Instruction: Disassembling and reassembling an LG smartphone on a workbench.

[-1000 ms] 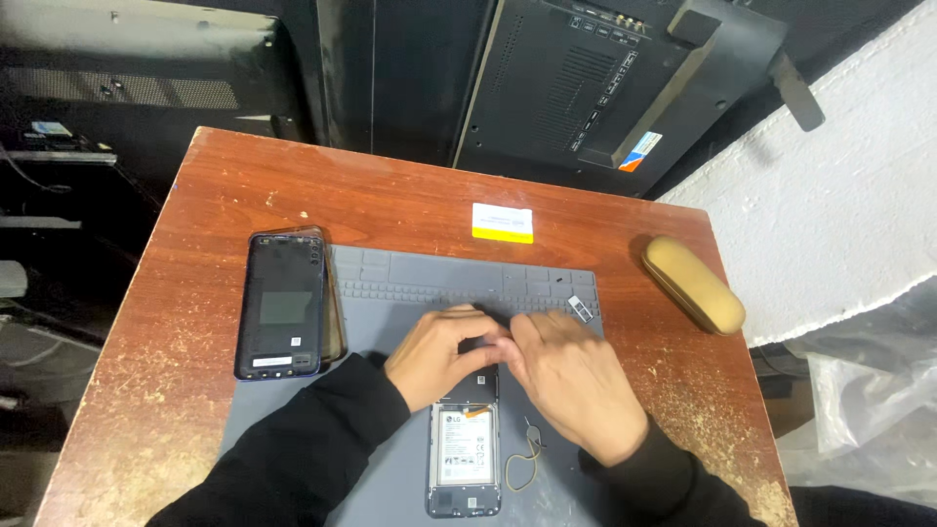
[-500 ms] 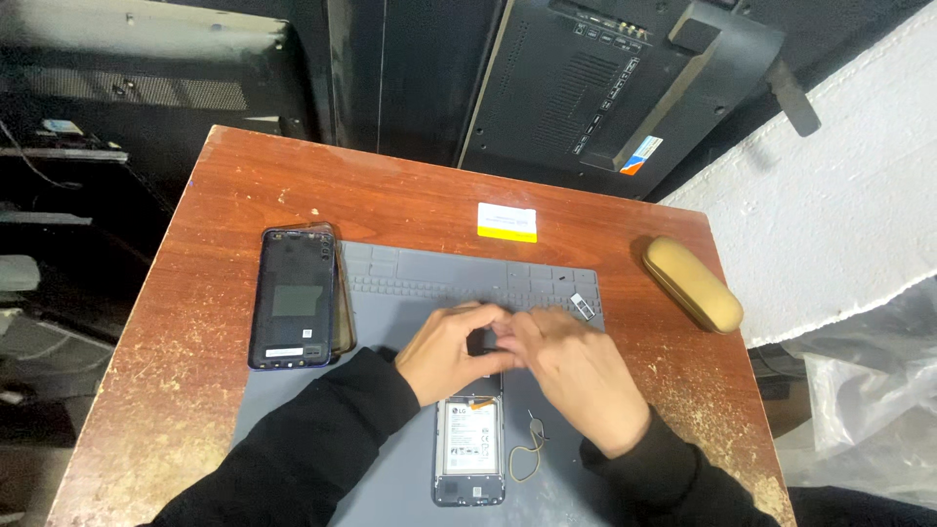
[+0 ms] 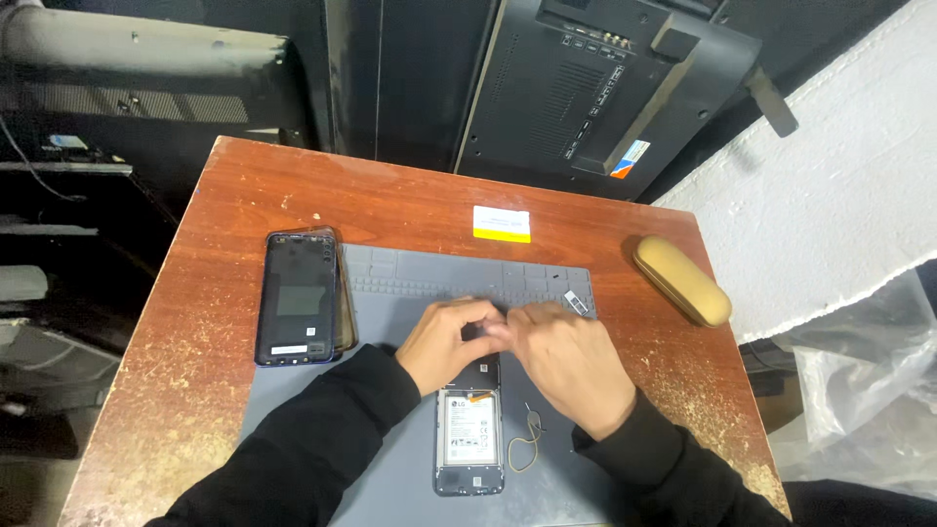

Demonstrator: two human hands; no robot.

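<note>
Head | opened phone [image 3: 469, 441] long axis toward wearer | both hands' fingers pinched at top end

The left hand [image 3: 447, 342] and right hand [image 3: 566, 359] cover the upper end of the opened grey phone with exposed battery [image 3: 468, 444]. What the fingertips pinch there is too small to tell. Both black sleeves run off the bottom edge.

Filling mid-frame: worn red-brown wooden table [image 3: 244, 195], carrying grey work mat [image 3: 410, 283] at centre, black phone back cover [image 3: 298, 298] lying left, yellow-white card [image 3: 502, 223] sitting above, tan case [image 3: 681, 280] resting right.
</note>
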